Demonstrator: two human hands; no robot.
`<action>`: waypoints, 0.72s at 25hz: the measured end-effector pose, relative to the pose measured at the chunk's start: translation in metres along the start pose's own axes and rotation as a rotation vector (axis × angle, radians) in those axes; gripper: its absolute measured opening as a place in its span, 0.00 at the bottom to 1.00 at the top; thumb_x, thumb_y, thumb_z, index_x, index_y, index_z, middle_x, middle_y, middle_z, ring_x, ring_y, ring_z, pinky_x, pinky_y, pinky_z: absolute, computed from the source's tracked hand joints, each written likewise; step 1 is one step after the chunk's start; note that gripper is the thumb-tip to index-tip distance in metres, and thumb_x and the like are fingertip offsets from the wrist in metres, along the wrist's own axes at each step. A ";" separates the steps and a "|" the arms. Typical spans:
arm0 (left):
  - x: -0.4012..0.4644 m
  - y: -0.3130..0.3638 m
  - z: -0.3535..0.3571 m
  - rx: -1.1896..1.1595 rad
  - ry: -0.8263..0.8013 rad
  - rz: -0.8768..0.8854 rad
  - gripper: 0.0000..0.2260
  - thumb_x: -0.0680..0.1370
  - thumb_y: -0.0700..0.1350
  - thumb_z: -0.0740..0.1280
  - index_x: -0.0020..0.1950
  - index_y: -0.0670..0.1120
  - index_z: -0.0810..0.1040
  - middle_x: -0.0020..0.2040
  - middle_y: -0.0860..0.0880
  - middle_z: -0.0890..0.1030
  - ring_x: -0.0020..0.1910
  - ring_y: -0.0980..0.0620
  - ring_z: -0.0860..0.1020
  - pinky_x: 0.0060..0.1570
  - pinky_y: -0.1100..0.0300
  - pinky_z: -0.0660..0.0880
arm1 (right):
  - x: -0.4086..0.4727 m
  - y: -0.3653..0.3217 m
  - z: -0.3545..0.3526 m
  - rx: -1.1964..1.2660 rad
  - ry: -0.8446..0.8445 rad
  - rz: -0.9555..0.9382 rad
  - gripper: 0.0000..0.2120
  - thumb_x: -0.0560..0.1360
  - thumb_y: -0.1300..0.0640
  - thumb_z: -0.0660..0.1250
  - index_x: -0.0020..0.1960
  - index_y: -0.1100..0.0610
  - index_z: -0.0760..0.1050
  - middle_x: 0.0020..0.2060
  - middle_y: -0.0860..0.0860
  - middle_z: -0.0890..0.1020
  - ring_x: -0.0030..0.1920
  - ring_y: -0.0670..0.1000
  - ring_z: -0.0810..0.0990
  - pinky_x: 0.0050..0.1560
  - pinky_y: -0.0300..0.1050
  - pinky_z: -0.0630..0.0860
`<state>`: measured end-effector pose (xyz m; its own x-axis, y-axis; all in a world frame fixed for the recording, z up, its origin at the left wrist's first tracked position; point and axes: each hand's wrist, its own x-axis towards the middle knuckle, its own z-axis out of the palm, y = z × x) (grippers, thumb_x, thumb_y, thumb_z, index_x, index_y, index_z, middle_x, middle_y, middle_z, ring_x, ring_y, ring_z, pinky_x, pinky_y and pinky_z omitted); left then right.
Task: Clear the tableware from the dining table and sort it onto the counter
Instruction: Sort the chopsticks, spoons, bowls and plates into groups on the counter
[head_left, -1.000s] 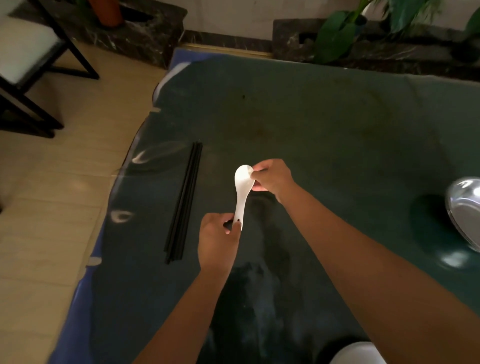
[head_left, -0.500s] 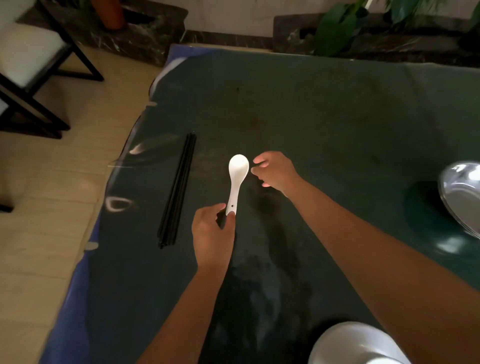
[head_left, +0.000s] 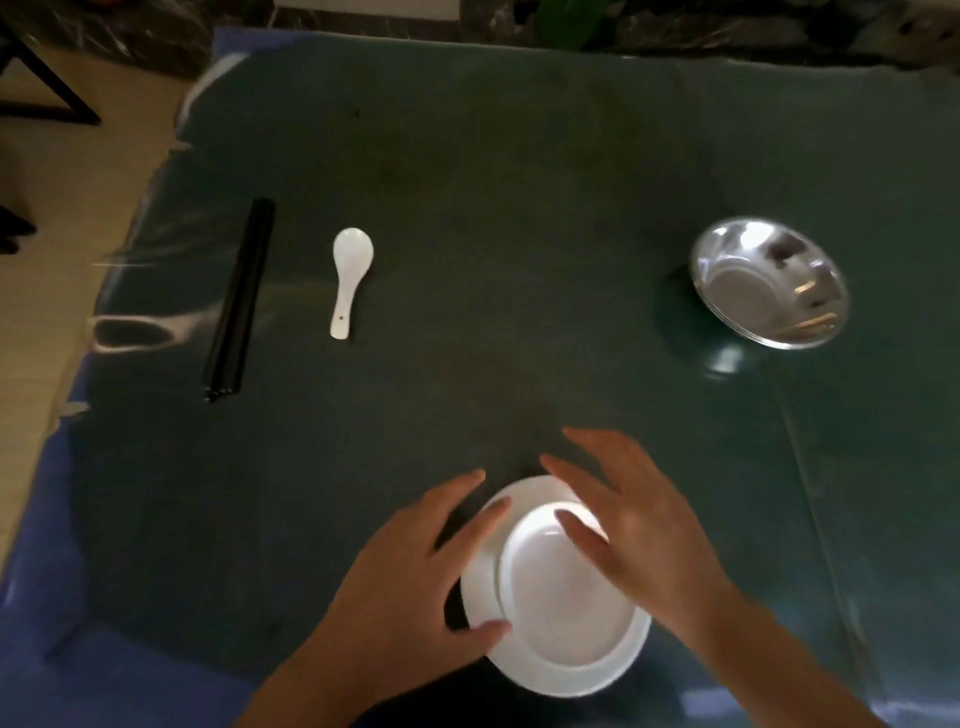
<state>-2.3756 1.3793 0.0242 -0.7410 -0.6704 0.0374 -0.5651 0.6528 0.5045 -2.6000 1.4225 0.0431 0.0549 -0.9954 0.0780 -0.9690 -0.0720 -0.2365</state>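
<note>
A stack of white plates (head_left: 566, 613) sits near the front edge of the dark green table (head_left: 493, 234). My left hand (head_left: 410, 571) lies at its left rim, fingers spread, thumb touching the rim. Over the right side of the stack, my right hand (head_left: 634, 525) has its fingers straight and holds nothing. A white ceramic spoon (head_left: 349, 275) lies alone on the table at the left. Left of it lies a bundle of black chopsticks (head_left: 240, 299). Stacked steel bowls (head_left: 769, 283) stand at the right.
The table's left edge drops to a tan tiled floor (head_left: 62, 171). A black chair leg (head_left: 47, 88) shows at the far left. A dark stone ledge with a green plant (head_left: 561, 21) runs along the far side.
The spoon that my left hand held upright now lies on the table. Both hands have moved back to the white plates, and the view has tilted down toward the front edge.
</note>
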 end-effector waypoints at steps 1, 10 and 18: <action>-0.008 0.008 0.009 0.023 -0.051 0.025 0.39 0.65 0.68 0.64 0.73 0.59 0.57 0.74 0.52 0.61 0.68 0.55 0.66 0.59 0.59 0.70 | -0.023 0.002 0.002 0.013 -0.033 0.017 0.22 0.67 0.54 0.74 0.60 0.53 0.77 0.62 0.57 0.77 0.61 0.57 0.74 0.52 0.50 0.79; -0.029 0.024 0.050 -0.081 -0.148 -0.051 0.31 0.71 0.57 0.67 0.71 0.61 0.58 0.75 0.61 0.37 0.63 0.57 0.71 0.51 0.72 0.67 | -0.097 0.002 0.023 0.404 -0.062 0.272 0.16 0.74 0.54 0.66 0.62 0.50 0.75 0.69 0.46 0.68 0.56 0.49 0.79 0.51 0.39 0.77; -0.018 0.023 0.047 -0.118 0.085 -0.019 0.30 0.66 0.42 0.77 0.65 0.49 0.69 0.73 0.49 0.57 0.68 0.49 0.65 0.61 0.55 0.68 | -0.074 -0.004 0.015 0.659 0.009 0.516 0.18 0.71 0.61 0.71 0.59 0.51 0.78 0.58 0.37 0.72 0.52 0.46 0.79 0.53 0.33 0.74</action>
<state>-2.3924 1.4224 -0.0053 -0.6945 -0.7129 0.0968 -0.5288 0.5971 0.6032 -2.5961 1.4951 0.0240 -0.3621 -0.9130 -0.1880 -0.5325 0.3682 -0.7622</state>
